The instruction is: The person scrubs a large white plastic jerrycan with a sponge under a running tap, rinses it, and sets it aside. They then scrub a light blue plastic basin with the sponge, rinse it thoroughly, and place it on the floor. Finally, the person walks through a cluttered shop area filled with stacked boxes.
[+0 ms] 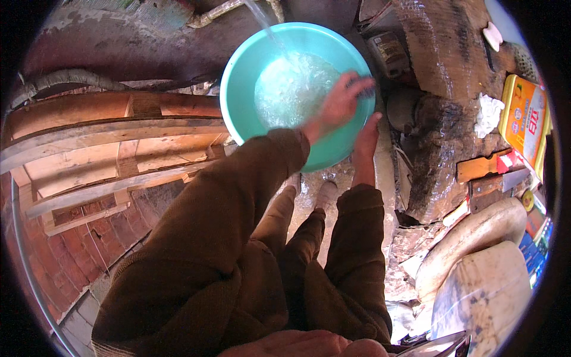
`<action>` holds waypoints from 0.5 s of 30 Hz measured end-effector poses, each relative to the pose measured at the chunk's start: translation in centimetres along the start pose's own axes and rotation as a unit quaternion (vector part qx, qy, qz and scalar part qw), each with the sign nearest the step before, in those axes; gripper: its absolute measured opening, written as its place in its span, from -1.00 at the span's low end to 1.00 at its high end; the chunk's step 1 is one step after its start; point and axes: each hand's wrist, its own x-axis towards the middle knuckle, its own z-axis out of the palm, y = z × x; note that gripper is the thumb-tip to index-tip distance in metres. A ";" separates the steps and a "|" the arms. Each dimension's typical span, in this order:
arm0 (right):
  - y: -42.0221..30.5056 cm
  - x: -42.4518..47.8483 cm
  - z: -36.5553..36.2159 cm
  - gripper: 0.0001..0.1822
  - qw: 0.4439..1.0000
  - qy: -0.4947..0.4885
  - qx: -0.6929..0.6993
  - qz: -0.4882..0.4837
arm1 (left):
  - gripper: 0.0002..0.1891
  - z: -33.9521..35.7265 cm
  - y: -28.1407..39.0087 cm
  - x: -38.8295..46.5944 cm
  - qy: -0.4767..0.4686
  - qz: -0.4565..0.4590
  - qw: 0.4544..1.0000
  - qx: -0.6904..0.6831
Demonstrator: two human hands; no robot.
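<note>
A turquoise plastic basin (238, 58) is before me, with clear, rippling water (285, 93) in its bottom. A thin stream of water (263, 20) pours into it from above. My left hand (341, 100) reaches over the basin to its inner right wall, blurred by motion. A small dark patch shows at its fingers; whether that is a held thing or shadow is unclear. My right hand (367, 138) grips the basin's right side from outside, at the rim. Its other fingers are hidden by the wall.
A wooden pallet (111, 129) leans at left over red brick paving (67, 250). At right, a worn wooden slab (446, 58) bears a crumpled white tissue (489, 115), a yellow packaged box (525, 120) and a cleaver (495, 187). A pipe (218, 13) runs behind the basin.
</note>
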 end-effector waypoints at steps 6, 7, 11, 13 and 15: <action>0.2 -1.5 0.4 -0.33 0.992 0.006 0.099 -0.078 | -0.60 -4.9 6.6 -10.7 -0.219 -0.178 0.959 -0.034; 0.3 -1.4 0.3 -0.36 0.992 0.028 0.014 -0.118 | -0.59 -7.6 6.1 -11.7 -0.290 -0.182 0.939 -0.026; 0.5 -0.7 1.0 -0.46 0.947 0.108 -0.179 -0.245 | -0.73 -16.5 -0.5 -12.1 -0.488 -0.220 0.843 0.056; 0.5 -0.6 1.1 -0.49 0.928 0.137 -0.194 -0.288 | -0.70 -18.8 1.1 -6.5 -0.548 -0.210 0.708 0.393; 0.7 -0.4 1.4 -0.50 0.910 0.144 -0.206 -0.330 | -0.54 -18.1 -4.2 -8.7 -0.295 -0.134 0.805 0.497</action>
